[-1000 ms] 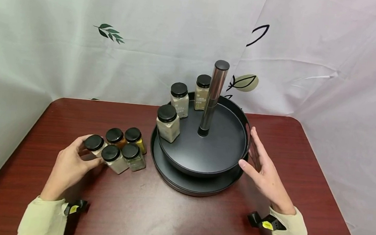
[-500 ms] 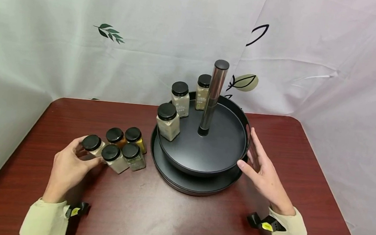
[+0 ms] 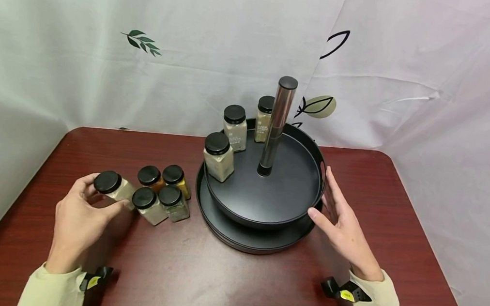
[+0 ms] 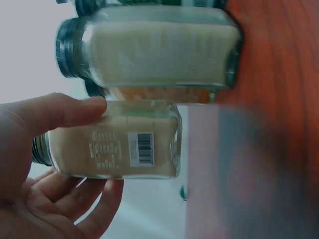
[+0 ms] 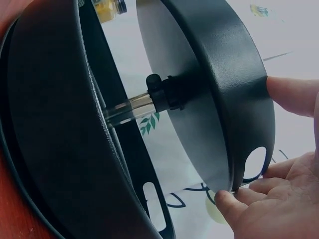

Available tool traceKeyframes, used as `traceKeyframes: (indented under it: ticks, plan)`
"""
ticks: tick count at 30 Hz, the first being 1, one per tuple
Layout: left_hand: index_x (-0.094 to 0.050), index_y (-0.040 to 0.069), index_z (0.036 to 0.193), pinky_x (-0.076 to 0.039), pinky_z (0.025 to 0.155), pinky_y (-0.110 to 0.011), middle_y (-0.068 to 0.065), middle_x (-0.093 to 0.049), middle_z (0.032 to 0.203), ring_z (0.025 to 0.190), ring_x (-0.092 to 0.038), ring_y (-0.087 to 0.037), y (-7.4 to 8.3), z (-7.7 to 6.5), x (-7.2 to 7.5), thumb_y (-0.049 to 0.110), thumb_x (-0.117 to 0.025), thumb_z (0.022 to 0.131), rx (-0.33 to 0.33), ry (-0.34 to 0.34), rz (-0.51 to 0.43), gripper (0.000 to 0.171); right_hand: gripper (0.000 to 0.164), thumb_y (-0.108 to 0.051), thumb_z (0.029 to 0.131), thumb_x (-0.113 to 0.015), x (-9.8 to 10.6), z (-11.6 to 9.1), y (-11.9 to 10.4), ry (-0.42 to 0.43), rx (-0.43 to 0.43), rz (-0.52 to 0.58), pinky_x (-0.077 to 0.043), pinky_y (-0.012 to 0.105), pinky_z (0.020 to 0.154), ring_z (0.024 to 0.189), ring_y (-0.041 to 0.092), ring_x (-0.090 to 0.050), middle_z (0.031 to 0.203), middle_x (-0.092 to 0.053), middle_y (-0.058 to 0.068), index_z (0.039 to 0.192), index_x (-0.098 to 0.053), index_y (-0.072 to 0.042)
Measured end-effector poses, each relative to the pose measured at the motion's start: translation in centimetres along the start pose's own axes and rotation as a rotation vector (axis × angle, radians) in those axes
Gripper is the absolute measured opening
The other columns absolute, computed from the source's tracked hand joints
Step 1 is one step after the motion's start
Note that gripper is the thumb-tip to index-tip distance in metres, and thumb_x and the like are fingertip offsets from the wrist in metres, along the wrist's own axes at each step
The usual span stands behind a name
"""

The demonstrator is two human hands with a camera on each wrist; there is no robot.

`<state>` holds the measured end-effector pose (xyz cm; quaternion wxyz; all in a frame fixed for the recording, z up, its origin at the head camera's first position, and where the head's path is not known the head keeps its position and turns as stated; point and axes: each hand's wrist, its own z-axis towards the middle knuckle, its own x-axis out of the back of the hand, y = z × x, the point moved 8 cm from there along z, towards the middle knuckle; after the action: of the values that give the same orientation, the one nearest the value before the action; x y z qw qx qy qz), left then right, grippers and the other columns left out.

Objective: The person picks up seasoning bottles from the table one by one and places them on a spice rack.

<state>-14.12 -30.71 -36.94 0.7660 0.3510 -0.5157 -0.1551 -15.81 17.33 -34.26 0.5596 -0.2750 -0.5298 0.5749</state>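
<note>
My left hand point(image 3: 79, 221) pinches a black-lidded spice jar point(image 3: 115, 185) of pale powder between thumb and fingers. It leans toward the hand; in the left wrist view the glass jar point(image 4: 112, 144), with a barcode, is raised off the tabletop. Beside it stand several other jars, nearest a pale one point(image 3: 151, 209). At the right, my right hand point(image 3: 345, 232) touches the outer wall of the upper tray point(image 3: 284, 200) of a black two-tier rack, thumb and fingers spread. The right wrist view shows the fingertips point(image 5: 227, 201) by the tray's lower edge near its handle slot.
On the upper tray's left and back stand three black-lidded jars, a pale one point(image 3: 219, 163) in front. A metal post point(image 3: 275, 131) rises from the tray's middle. Below lies the wider lower tray point(image 3: 246, 240). A patterned white curtain point(image 3: 201, 47) hangs behind the table point(image 3: 216, 286).
My left hand has drawn the pinched jar left, away from the other jars, and tilted it toward the hand. My right hand has stayed at the upper tray.
</note>
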Motion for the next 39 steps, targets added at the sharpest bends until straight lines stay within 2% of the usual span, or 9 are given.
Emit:
traceKeyframes:
  ticks: [5, 8, 13, 21, 28, 31, 39]
  plan:
    - [-0.052, 0.019, 0.124, -0.038, 0.07, -0.007, 0.0, -0.068, 0.101, 0.079, -0.052, 0.016, 1.1, -0.2, 1.7, 0.014, -0.087, 0.06, 0.013, 0.097, -0.042, 0.072, 0.082, 0.004, 0.089, -0.056, -0.2, -0.1, -1.0, 0.006, -0.041, -0.013, -0.026, 0.018, 0.105, 0.14, 0.026, -0.013, 0.155, -0.007, 0.003, 0.149, -0.009, -0.023]
    - [-0.054, 0.021, 0.122, -0.036, 0.07, -0.007, 0.005, -0.068, 0.1, 0.08, -0.052, 0.015, 1.8, -0.4, 2.6, 0.011, -0.086, 0.06, 0.001, 0.141, -0.07, 0.071, 0.081, 0.003, 0.089, -0.056, -0.3, -0.1, -1.1, 0.005, -0.046, -0.009, -0.026, 0.017, 0.105, 0.14, 0.026, -0.014, 0.155, -0.008, 0.003, 0.149, -0.009, -0.023]
    - [-0.055, 0.024, 0.121, -0.034, 0.074, -0.01, 0.019, -0.064, 0.094, 0.083, -0.054, 0.012, 3.2, -0.8, 3.6, 0.011, -0.087, 0.059, -0.037, 0.177, -0.107, 0.071, 0.082, 0.003, 0.088, -0.057, -0.1, -0.2, -0.2, 0.017, -0.043, -0.005, -0.026, 0.016, 0.104, 0.14, 0.026, -0.015, 0.155, -0.009, 0.001, 0.149, -0.009, -0.022]
    - [-0.058, 0.023, 0.119, -0.037, 0.067, -0.01, 0.018, -0.067, 0.093, 0.081, -0.058, 0.007, 5.9, -1.7, 4.5, 0.005, -0.087, 0.058, -0.126, 0.229, -0.176, 0.07, 0.082, -0.002, 0.088, -0.06, 0.2, -0.4, 0.7, 0.049, -0.067, -0.052, -0.027, 0.015, 0.103, 0.139, 0.023, -0.018, 0.155, -0.011, -0.003, 0.149, -0.011, -0.024]
    - [-0.06, 0.021, 0.118, -0.04, 0.068, -0.01, 0.017, -0.068, 0.091, 0.083, -0.06, 0.002, 7.9, -2.4, 4.7, 0.003, -0.087, 0.056, -0.159, 0.236, -0.225, 0.07, 0.082, -0.005, 0.086, -0.064, 0.4, -0.5, 0.9, 0.065, -0.082, -0.088, -0.028, 0.015, 0.103, 0.138, 0.021, -0.022, 0.154, -0.015, -0.005, 0.149, -0.013, -0.023]
    - [-0.061, 0.018, 0.118, -0.041, 0.07, -0.011, 0.011, -0.069, 0.093, 0.084, -0.061, 0.0, 9.0, -2.7, 4.5, 0.0, -0.086, 0.056, -0.201, 0.22, -0.262, 0.07, 0.083, -0.005, 0.085, -0.065, 0.5, -0.5, 0.8, 0.074, -0.086, -0.109, -0.029, 0.015, 0.102, 0.138, 0.021, -0.023, 0.153, -0.017, -0.005, 0.149, -0.015, -0.023]
    - [-0.06, 0.013, 0.119, -0.046, 0.073, -0.013, -0.004, -0.07, 0.094, 0.085, -0.063, -0.003, 11.8, -3.1, 3.5, -0.003, -0.086, 0.054, -0.306, 0.158, -0.309, 0.071, 0.079, -0.002, 0.084, -0.065, -0.1, -0.5, -1.9, 0.107, -0.083, -0.135, -0.031, 0.017, 0.103, 0.134, 0.032, -0.029, 0.152, -0.022, 0.008, 0.148, -0.02, -0.011]
